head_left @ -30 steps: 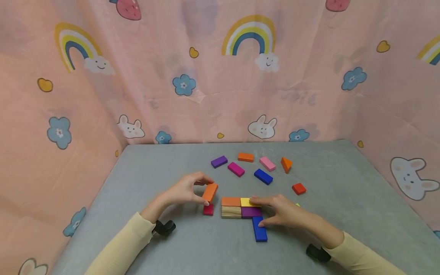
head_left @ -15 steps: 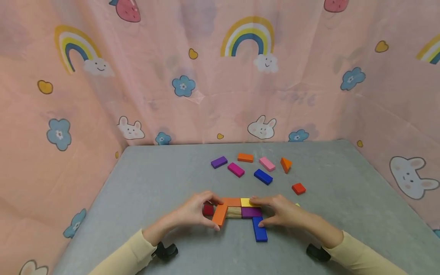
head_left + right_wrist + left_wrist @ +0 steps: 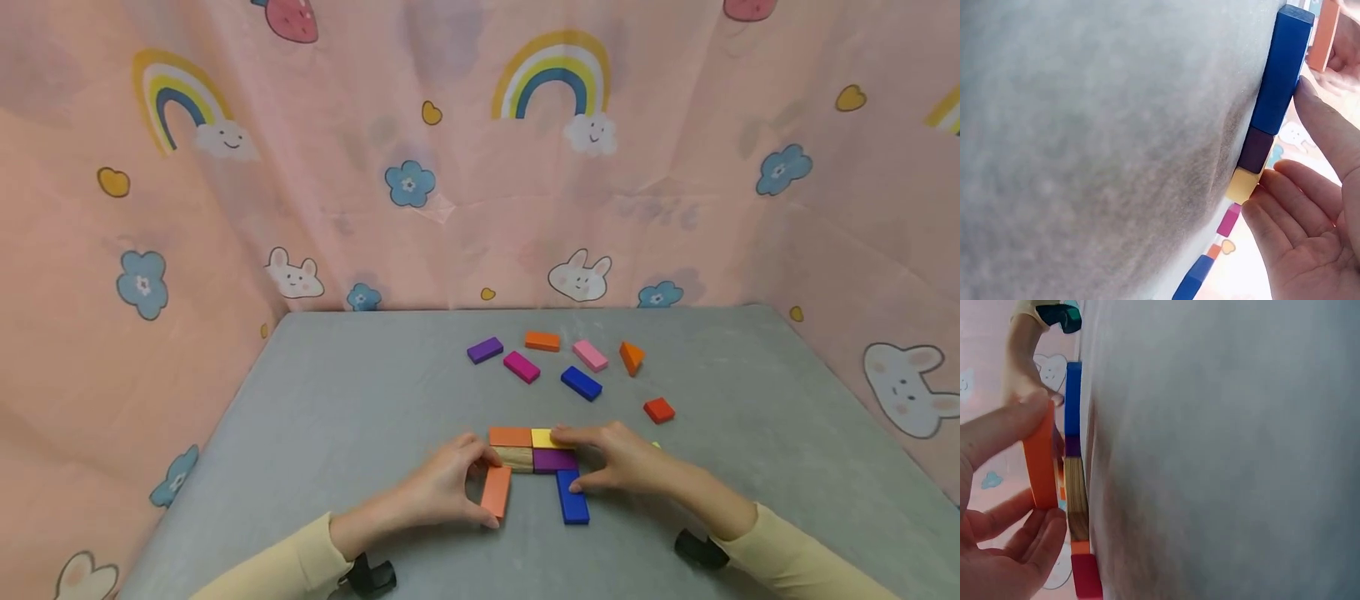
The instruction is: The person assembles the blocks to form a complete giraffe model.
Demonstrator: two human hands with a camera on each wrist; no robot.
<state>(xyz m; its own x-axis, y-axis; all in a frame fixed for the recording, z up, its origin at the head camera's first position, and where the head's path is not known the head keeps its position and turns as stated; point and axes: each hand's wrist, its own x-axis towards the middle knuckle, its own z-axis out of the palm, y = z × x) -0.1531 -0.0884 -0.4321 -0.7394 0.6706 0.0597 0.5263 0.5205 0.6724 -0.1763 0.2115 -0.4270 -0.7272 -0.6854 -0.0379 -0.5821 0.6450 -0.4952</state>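
Observation:
My left hand (image 3: 447,485) pinches an orange block (image 3: 496,492) between thumb and fingertips; the left wrist view shows it raised off the table. Just behind it lies a bare wooden block (image 3: 516,459), touching a purple block (image 3: 553,461). Behind these two, another orange block (image 3: 510,437) and a yellow block (image 3: 541,438) form a row. From the purple block's right end a blue block (image 3: 573,504) extends toward me. My right hand (image 3: 633,462) rests its fingers on the yellow block and its thumb on the blue one. A red block (image 3: 1087,576) appears only in the left wrist view.
Farther back on the grey table (image 3: 360,392) are scattered violet (image 3: 485,350), magenta (image 3: 521,367), orange (image 3: 542,341), pink (image 3: 590,355) and blue (image 3: 581,383) blocks. An orange triangle (image 3: 632,358) and a red block (image 3: 659,410) lie to the right.
My left hand has carried the orange block right and toward me, from near the red block to in front of the wooden one. The right hand keeps its place on the blocks.

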